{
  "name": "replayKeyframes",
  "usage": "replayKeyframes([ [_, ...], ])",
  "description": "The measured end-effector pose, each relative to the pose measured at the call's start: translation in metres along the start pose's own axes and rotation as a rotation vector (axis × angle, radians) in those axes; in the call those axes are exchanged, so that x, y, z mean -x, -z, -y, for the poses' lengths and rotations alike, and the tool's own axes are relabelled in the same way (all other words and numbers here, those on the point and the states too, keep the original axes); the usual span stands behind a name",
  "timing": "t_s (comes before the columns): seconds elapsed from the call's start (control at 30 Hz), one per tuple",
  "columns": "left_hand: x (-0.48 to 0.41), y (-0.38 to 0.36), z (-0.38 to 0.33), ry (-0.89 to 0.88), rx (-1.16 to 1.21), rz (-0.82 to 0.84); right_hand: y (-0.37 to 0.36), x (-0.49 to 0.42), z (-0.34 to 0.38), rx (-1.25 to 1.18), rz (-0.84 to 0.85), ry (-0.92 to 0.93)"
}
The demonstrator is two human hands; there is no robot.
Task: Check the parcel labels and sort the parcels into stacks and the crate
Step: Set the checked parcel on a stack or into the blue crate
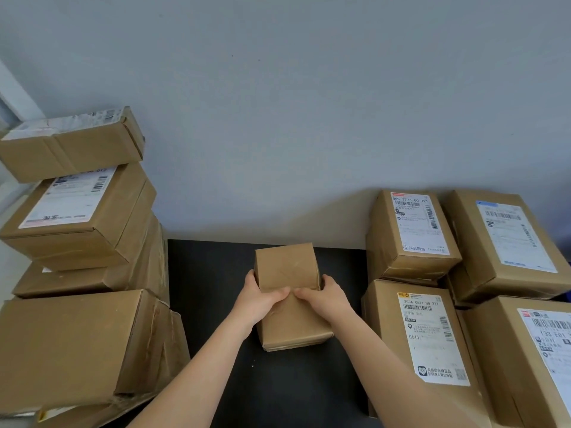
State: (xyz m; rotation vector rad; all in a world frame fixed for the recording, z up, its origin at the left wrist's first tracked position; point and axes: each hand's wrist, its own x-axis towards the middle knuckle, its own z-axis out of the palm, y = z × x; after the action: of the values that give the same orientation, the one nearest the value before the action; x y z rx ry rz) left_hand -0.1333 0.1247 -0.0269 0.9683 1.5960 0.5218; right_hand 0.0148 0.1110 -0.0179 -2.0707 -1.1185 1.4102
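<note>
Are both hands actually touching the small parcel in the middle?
Touching. The head view shows the left hand and right hand gripping the small parcel, thumbs on top.

I log: centre parcel (287, 267) is matt brown cardboard, creased. Table (213, 273) matt black, smooth. Label (420, 225) on right parcel (383, 236) white paper, smooth. Wall (278, 118) matt grey paint.

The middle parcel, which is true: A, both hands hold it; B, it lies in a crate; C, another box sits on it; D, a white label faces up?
A: the left hand and right hand both hold the parcel, thumbs on top.
</note>
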Motion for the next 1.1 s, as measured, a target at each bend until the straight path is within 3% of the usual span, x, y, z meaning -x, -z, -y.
replayKeyframes([
  [0.37, -0.011, -0.001, 0.001, 0.051, -0.002, 0.017, 0.003, -0.017, -0.001, -0.043, 0.039, -0.1],
  [1.1, -0.005, -0.009, 0.007, 0.095, 0.043, -0.088, 0.004, -0.018, -0.011, -0.061, 0.05, -0.018],
])
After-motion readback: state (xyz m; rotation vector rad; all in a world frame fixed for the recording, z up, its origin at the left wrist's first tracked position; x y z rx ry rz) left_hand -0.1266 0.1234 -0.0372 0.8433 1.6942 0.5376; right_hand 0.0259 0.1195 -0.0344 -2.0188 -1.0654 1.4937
